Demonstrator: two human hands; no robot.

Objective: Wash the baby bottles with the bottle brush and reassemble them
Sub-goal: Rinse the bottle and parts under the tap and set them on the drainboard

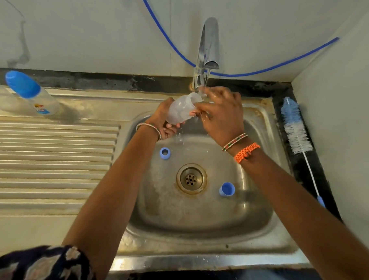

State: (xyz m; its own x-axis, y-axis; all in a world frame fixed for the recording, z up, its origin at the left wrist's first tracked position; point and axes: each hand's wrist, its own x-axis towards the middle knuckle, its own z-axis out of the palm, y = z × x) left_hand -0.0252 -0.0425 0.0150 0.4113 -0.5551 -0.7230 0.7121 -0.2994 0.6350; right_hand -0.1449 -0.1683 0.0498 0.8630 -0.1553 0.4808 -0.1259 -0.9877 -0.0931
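Sleeve (43, 262): dark fabric with pale pattern, at the near left edge, on the left arm.
Sink (249, 238): steel basin, stained, with wet patches; arms reach over its near rim.
Drain (191, 178): round strainer in the middle of the basin floor, rust-coloured ring round it.
Blue cap (227, 189): lies on the basin floor just right of the drain, open side tilted up.
Blue ring (164, 153): screw collar on the basin floor, left of and beyond the drain, apart from the cap.
Draining board (52, 155): ribbed steel surface left of the basin.
Bracelets (241, 145): beaded band and orange woven band on the right wrist; a beaded band on the left wrist too.
Left hand (165, 122): fingers curled round the lower part of the clear bottle, gripping it from below and behind.
Clear bottle (181, 109): translucent, uncapped, held above the far half of the basin, tilted with its mouth up and toward the tap.
Right hand (220, 111): wet; fingers bent at the bottle's mouth, fingertips touching the rim; whether they go inside cannot be told.
Water (204, 85): thin stream running from the tap onto the hands and bottle mouth; drops fall beneath.
Bottle brush (296, 132): blue and white bristles, thin white stem, blue grip; lies along the dark counter (287, 89) right of the sink, untouched.
Second bottle (33, 94): blue cap on, printed label, leaning at the far left of the draining board.
Tap (207, 52): chrome spout rising from the back edge.
Blue hose (267, 69): sags across the wall behind the tap.
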